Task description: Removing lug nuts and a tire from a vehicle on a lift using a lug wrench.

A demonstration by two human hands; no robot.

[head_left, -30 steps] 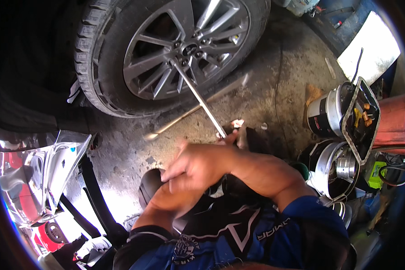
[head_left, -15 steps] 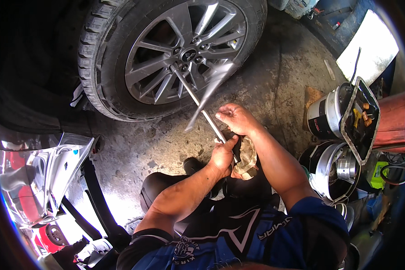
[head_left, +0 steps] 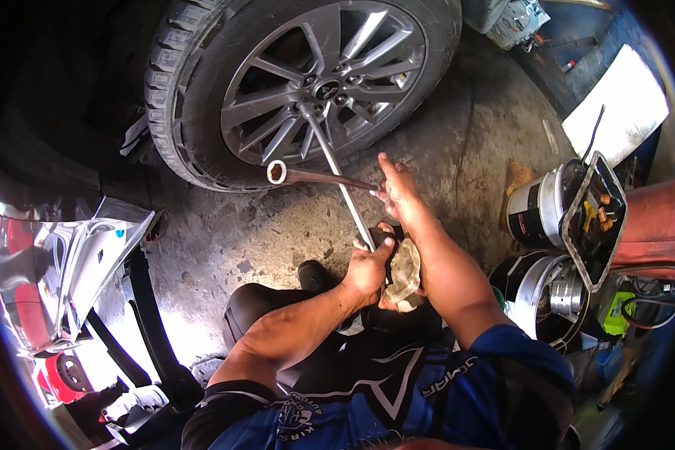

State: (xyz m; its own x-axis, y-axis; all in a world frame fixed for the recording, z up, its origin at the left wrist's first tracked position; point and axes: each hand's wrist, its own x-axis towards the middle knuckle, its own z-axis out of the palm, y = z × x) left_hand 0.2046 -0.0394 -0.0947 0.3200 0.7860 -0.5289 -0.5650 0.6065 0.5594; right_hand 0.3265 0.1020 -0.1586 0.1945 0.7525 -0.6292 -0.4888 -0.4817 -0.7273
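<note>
A four-way lug wrench (head_left: 340,178) has its long shaft reaching from a lug nut on the wheel (head_left: 330,88) back toward me. My left hand (head_left: 368,271) is closed round the near end of that shaft. One socket of the crossbar (head_left: 307,176) faces up on the left. At the crossbar's right end is my right hand (head_left: 399,187), its fingers touching the bar and its index finger stretched out. The spoked alloy wheel carries a black tire (head_left: 176,127). Beside my left hand lies a stained tan, cloth-like thing (head_left: 403,271), its kind unclear.
At right stand a white-and-black bucket (head_left: 532,206), a metal-framed tray (head_left: 592,255) with small brass-coloured parts, and a red cylinder (head_left: 649,225). A white sheet (head_left: 615,105) leans farther back. Shiny car bodywork (head_left: 90,262) is at left, above a black support (head_left: 157,322).
The crossbar, blurred earlier, has turned round the shaft, and its socket end shows at left. My right hand has moved up to the bar's end. My left hand keeps its hold.
</note>
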